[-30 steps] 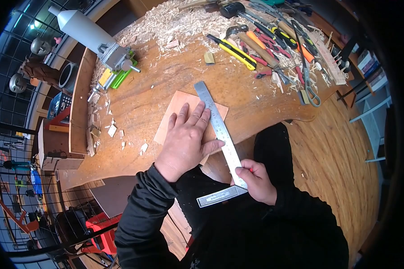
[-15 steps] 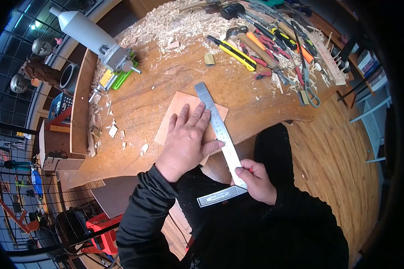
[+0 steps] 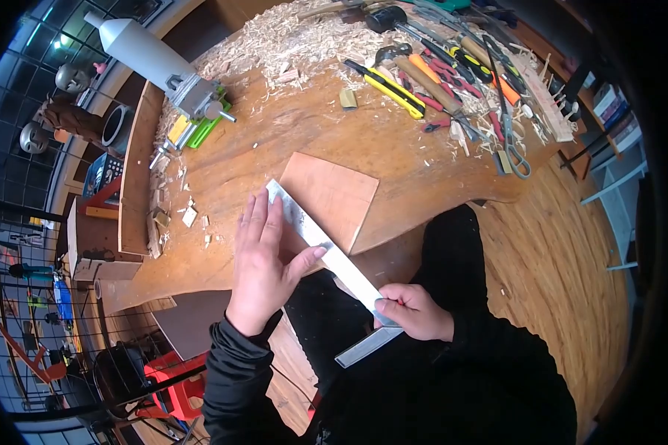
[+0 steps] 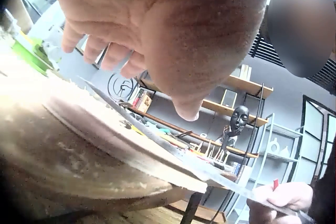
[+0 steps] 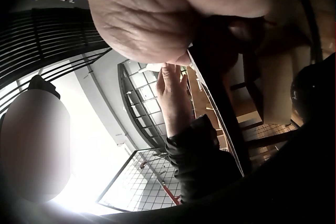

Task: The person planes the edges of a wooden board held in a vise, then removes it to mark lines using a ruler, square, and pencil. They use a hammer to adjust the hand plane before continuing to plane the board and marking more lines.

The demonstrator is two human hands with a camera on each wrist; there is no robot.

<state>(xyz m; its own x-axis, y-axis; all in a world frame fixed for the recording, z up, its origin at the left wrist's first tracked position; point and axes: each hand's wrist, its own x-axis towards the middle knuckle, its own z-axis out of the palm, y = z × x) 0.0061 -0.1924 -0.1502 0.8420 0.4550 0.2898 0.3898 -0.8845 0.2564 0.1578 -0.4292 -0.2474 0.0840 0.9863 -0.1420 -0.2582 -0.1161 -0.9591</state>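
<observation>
A metal try square [image 3: 352,276] slants across the near left edge of a square wooden board [image 3: 335,191] in the head view. My right hand [image 3: 417,313] grips the square's blade by its stock [image 3: 367,347], thumb on top. A small red tip [image 3: 400,302] sticks up from that hand; its kind is hidden by the fingers. My left hand [image 3: 260,263] is spread along the blade's left side, fingers straight, with the thumb over the blade. From the left wrist, the left palm [image 4: 157,29] shows above the board's edge, and the blade [image 4: 226,182] runs toward the right hand.
The board lies near the front edge of a wooden workbench [image 3: 252,178]. Wood shavings [image 3: 274,41] cover its back. A yellow utility knife [image 3: 386,89], scissors [image 3: 513,152] and several other tools lie right of them. A grey vise-like device [image 3: 178,85] stands back left.
The left hand has lifted from the board and moved left. The square's blade has swung left off the board's middle, its stock shifting slightly right and down, still in the right hand's grip.
</observation>
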